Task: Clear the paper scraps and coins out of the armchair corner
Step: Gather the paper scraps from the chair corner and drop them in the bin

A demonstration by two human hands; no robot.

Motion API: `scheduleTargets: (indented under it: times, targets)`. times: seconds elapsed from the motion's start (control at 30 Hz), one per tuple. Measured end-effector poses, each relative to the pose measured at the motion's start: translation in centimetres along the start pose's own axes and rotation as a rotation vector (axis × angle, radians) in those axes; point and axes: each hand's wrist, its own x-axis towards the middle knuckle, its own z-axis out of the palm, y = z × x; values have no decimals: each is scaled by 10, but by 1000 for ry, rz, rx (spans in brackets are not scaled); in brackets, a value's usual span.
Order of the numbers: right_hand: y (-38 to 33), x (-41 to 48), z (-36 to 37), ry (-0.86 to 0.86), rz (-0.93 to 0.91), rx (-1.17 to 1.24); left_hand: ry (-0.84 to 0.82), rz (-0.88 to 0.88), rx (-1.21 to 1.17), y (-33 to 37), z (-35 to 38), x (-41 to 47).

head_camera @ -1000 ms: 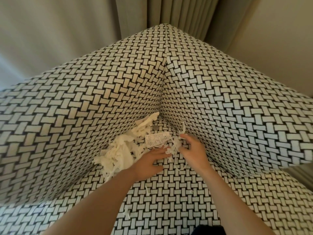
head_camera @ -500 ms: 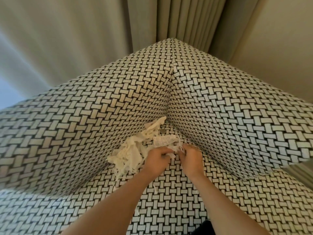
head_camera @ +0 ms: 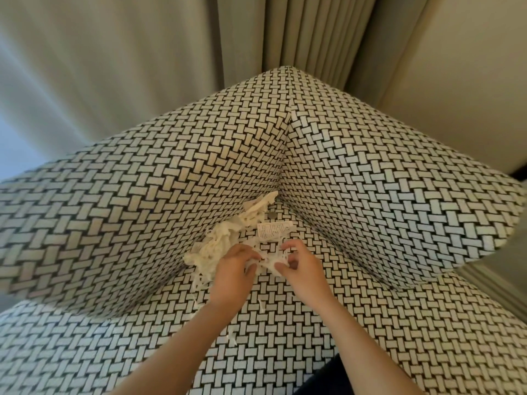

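Note:
A heap of white shredded paper scraps [head_camera: 221, 242] lies in the corner of the woven black-and-white armchair [head_camera: 159, 195]. Just behind my fingers rests a printed receipt [head_camera: 273, 231], and a small grey coin [head_camera: 271, 215] sits deeper in the corner beside the scraps. My left hand [head_camera: 233, 270] and my right hand [head_camera: 299, 269] meet over the seat, both pinching the same small clump of scraps [head_camera: 269, 259] between them. A few loose shreds [head_camera: 231, 336] lie on the seat under my left forearm.
The chair's backrest [head_camera: 385, 201] and arm wall close the corner on two sides. Beige curtains [head_camera: 299, 29] hang behind the chair. A wall [head_camera: 470, 67] stands at the right.
Both hands have drawn back a little from the corner toward me and closed on a clump of scraps. The camera has tilted, so the chair sits lower in view.

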Motion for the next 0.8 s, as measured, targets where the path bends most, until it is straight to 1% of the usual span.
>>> scheduleTargets:
  times: [0.1, 0.23, 0.3, 0.37, 0.47, 0.53, 0.63, 0.7, 0.8]
  targets:
    - [-4, -7, 8, -110, 11, -97, -106, 28, 90, -7, -5, -9]
    - [-7, -12, 20, -239, 39, -112, -253, 18, 190, -7, -10, -16]
    - [-8, -17, 26, -312, 29, -132, -269, -14, 135, -7, -10, -21]
    - [-9, -21, 32, -343, 13, -134, -258, -134, -4, -9, -8, -26]
    - [-5, -28, 39, -295, -38, -104, -214, -338, -226, -10, -5, -34]
    - [-1, -31, 40, -228, -50, -126, -172, -414, -333, -5, -6, -38]
    - [6, -34, 38, -130, -47, -126, -136, -414, -415, 6, -9, -41]
    - [8, -35, 33, -56, -49, -126, -150, -391, -436, 15, -12, -36]
    - [11, -34, 21, 76, -39, -100, -190, -351, -405, 27, -14, -20]
